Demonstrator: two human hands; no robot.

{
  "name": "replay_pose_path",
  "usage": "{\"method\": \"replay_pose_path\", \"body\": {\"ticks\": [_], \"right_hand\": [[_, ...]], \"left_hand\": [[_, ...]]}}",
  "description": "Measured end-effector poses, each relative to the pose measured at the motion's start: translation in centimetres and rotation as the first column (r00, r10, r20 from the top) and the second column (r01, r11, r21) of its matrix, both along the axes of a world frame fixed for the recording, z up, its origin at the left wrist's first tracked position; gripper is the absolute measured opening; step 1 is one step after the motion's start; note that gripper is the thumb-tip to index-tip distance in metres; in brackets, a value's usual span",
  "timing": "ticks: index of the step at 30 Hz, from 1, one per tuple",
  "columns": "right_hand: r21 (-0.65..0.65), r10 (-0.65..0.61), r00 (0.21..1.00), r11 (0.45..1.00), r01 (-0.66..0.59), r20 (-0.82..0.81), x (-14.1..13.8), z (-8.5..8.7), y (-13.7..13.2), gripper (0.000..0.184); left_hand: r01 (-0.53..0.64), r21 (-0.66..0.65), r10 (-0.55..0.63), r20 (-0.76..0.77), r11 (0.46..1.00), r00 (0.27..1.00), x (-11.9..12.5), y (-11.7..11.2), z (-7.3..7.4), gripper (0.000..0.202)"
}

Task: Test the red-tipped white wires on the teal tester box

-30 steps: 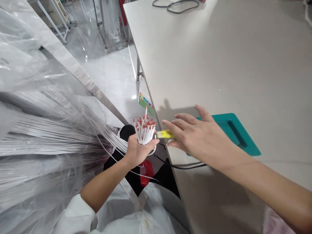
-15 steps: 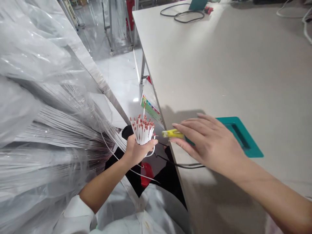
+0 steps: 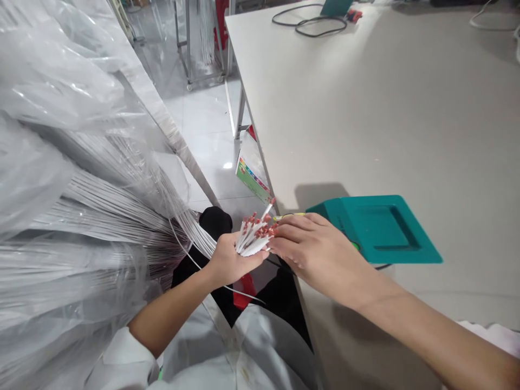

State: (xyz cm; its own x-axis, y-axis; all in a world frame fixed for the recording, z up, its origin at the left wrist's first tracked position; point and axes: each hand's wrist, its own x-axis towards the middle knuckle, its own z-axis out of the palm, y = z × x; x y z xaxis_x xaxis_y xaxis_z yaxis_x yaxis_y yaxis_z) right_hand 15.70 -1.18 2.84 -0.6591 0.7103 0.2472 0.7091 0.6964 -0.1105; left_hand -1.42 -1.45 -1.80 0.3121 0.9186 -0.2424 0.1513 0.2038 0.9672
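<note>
My left hand [image 3: 229, 260] is closed round a bundle of thin white wires with red tips [image 3: 255, 234], tilted to the right toward the table edge. The wires run back to a large mass of white wires under clear plastic [image 3: 73, 216] on my left. My right hand [image 3: 314, 252] lies at the table's near left edge, its fingertips against the red tips. A yellow tool [image 3: 286, 216] shows just above its fingers; whether the fingers grip it is hidden. A teal device [image 3: 376, 230] sits on the table right behind that hand.
The grey table [image 3: 385, 108] stretches away to the right, with a coiled black cable [image 3: 311, 24] at its far end. A black cord runs from under the teal device. A coloured box [image 3: 252, 176] stands on the floor by the table leg. Metal racks stand farther back.
My left hand tipped the wire bundle from upright to the right. My right hand slid left to meet the tips, uncovering the teal device. The yellow tool is now mostly hidden.
</note>
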Motion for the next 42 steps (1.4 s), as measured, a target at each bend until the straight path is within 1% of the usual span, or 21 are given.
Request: {"method": "replay_pose_path", "body": {"ticks": [2,5,7,8,9,11,13,14,16,17,19,21,24,26,29,32,34,36,37,38,42], "right_hand": [[0.043,0.005,0.997,0.999,-0.008,0.083,-0.2,0.0,-0.1,0.025],[0.153,0.008,0.98,0.987,-0.039,0.197,-0.5,-0.2,-0.4,0.032],[0.197,-0.002,0.981,0.98,-0.036,0.192,-0.5,-0.2,-0.8,0.033],[0.186,-0.002,0.987,0.982,-0.028,0.161,-0.4,-0.2,-1.0,0.031],[0.141,0.006,0.993,0.99,-0.023,0.114,-0.3,-0.1,-1.3,0.028],[-0.039,0.031,0.999,0.999,-0.031,0.006,0.1,0.2,-1.9,0.02],[-0.244,0.042,0.995,0.967,-0.065,-0.095,0.4,0.6,-2.4,0.024],[-0.312,0.04,0.989,0.946,-0.083,-0.143,0.5,0.8,-2.5,0.028],[-0.349,-0.022,0.965,0.934,-0.073,-0.261,0.3,0.9,-2.4,0.026],[-0.334,-0.083,0.94,0.942,-0.035,-0.331,0.0,0.7,-2.3,0.022],[-0.313,-0.25,0.858,0.943,0.111,-0.449,-0.6,0.0,-1.9,0.016],[-0.373,-0.375,0.773,0.907,0.194,-0.511,-1.4,-0.9,-1.4,0.014],[-0.515,-0.457,0.657,0.849,0.12,-0.599,-2.4,-1.9,-1.0,0.01],[-0.556,-0.496,0.578,0.827,0.086,-0.648,-2.6,-2.2,-0.9,0.009],[-0.584,-0.52,0.522,0.81,0.051,-0.676,-2.3,-2.5,-1.1,0.009],[-0.607,-0.531,0.49,0.795,0.007,-0.691,-2.0,-3.1,-1.4,0.007],[-0.612,-0.537,0.487,0.791,0.005,-0.689,-1.9,-3.6,-1.6,0.006],[-0.598,-0.52,0.503,0.802,0.009,-0.69,-1.9,-4.1,-1.7,0.006],[-0.582,-0.503,0.514,0.813,0.01,-0.695,-1.9,-4.2,-1.7,0.006],[-0.562,-0.483,0.526,0.827,0.011,-0.7,-2.0,-4.3,-1.7,0.005],[-0.476,-0.401,0.56,0.879,0.012,-0.725,-1.9,-4.5,-1.6,0.006]], "left_hand": [[0.038,-0.002,-0.038,-0.019,0.999,0.999,0.0,-0.1,-0.2,0.016],[0.065,-0.015,-0.065,-0.03,0.998,0.997,-0.3,-0.1,-0.4,0.015],[0.066,-0.028,-0.067,-0.009,0.997,0.998,-0.7,0.1,-0.4,0.015],[0.061,-0.039,-0.061,0.006,0.997,0.998,-0.9,0.3,-0.3,0.016],[0.047,-0.056,-0.046,0.019,0.997,0.999,-1.0,0.5,-0.3,0.018],[-0.005,-0.1,0.007,0.024,0.995,1.0,-1.3,0.9,-0.1,0.022],[-0.05,-0.136,0.054,0.022,0.989,0.998,-1.5,1.2,0.0,0.027],[-0.057,-0.145,0.062,0.026,0.988,0.998,-1.4,1.4,0.0,0.029],[-0.051,-0.14,0.058,0.045,0.989,0.997,-1.4,1.5,0.0,0.034],[-0.042,-0.131,0.05,0.06,0.991,0.997,-1.3,1.5,0.0,0.036],[-0.017,-0.105,0.027,0.09,0.994,0.996,-1.2,1.3,0.0,0.035],[0.025,-0.073,-0.015,0.128,0.997,0.992,-1.2,1.2,0.2,0.031],[0.091,-0.046,-0.082,0.165,0.995,0.983,-1.4,0.9,0.2,0.021],[0.123,-0.056,-0.112,0.169,0.991,0.979,-1.6,0.9,0.1,0.016],[0.085,-0.099,-0.067,0.173,0.991,0.983,-2.0,1.2,-0.2,0.018],[-0.047,-0.099,0.059,0.117,0.994,0.991,-2.2,1.5,0.0,0.022],[-0.093,-0.067,0.096,0.053,0.993,0.994,-2.0,1.6,0.3,0.028],[-0.094,-0.072,0.095,0.019,0.993,0.995,-1.6,1.5,0.5,0.031],[-0.089,-0.097,0.091,0.021,0.991,0.996,-1.4,1.3,0.6,0.028],[-0.082,-0.123,0.087,0.035,0.989,0.996,-1.2,1.2,0.6,0.025],[-0.023,-0.164,0.038,0.091,0.986,0.995,-0.7,0.9,0.5,0.031]]}}
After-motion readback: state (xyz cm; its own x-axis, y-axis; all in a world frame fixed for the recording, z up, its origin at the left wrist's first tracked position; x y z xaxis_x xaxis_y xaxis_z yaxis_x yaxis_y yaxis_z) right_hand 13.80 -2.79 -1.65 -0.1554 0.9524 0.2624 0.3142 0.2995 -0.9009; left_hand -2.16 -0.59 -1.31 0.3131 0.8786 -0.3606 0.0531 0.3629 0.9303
